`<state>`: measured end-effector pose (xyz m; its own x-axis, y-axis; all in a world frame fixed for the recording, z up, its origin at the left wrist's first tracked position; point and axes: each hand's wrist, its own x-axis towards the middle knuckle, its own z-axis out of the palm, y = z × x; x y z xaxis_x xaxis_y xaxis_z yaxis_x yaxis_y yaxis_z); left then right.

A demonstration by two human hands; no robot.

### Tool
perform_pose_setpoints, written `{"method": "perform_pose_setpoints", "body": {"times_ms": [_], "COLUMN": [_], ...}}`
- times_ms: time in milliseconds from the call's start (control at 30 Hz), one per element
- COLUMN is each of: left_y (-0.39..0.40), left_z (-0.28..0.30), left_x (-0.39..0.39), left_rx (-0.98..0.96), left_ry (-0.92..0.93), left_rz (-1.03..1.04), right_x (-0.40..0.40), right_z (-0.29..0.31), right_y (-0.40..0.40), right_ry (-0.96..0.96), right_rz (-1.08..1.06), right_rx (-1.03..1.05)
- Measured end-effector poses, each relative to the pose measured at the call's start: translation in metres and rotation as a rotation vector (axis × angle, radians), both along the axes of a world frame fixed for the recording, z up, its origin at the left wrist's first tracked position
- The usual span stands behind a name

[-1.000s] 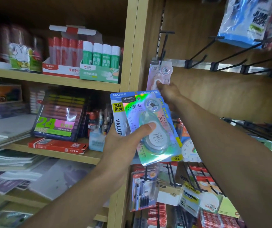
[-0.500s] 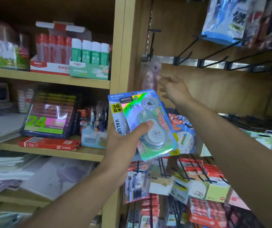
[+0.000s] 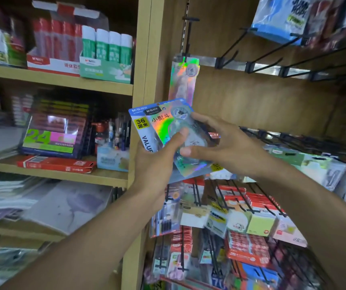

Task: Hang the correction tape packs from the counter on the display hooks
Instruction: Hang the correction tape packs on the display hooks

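Note:
My left hand (image 3: 157, 162) grips a small stack of correction tape packs (image 3: 159, 124) in front of the display wall, thumb lying across the shiny front pack. My right hand (image 3: 216, 145) has its thumb and fingers curled round the right side of that front pack. One holographic correction tape pack (image 3: 183, 80) hangs on the leftmost display hook (image 3: 189, 38), just above the held stack. Several black hooks (image 3: 258, 59) to its right carry nothing.
A wooden upright (image 3: 145, 59) separates the hook wall from shelves with glue sticks (image 3: 107, 47) and marker sets (image 3: 52, 130). A jump rope bag (image 3: 281, 19) hangs top right. Packed hooks of sticky notes and erasers (image 3: 241, 218) crowd the space below my hands.
My right hand left the pack hanging on the hook and came down to take hold of the front pack in my left hand's stack.

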<state>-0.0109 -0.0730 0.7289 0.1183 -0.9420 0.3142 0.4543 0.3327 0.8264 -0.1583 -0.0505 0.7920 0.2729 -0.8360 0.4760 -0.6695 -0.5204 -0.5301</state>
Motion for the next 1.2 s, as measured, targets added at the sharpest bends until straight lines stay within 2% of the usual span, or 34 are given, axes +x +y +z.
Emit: {"method": "perform_pose_setpoints", "body": {"times_ms": [200, 433, 567, 733, 1200], "left_y": [0.0, 0.0, 0.003, 0.007, 0.002], "left_z": [-0.007, -0.014, -0.017, -0.01, -0.006], "left_x": [0.006, 0.025, 0.036, 0.043, 0.049], "left_rx": [-0.043, 0.029, 0.065, 0.05, 0.041], "left_ry": [-0.067, -0.087, -0.099, -0.072, -0.053], "left_rz": [0.101, 0.127, 0.149, 0.152, 0.14], "right_x": [-0.005, -0.002, 0.011, 0.033, 0.042], "right_z": [0.007, 0.02, 0.024, 0.036, 0.03], "right_y": [-0.008, -0.035, -0.07, -0.106, -0.118], "right_ry": [-0.206, -0.373, -0.589, -0.613, -0.673], "right_rz": [0.109, 0.149, 0.063, -0.035, -0.002], "right_rx": [0.119, 0.216, -0.002, -0.283, -0.347]}}
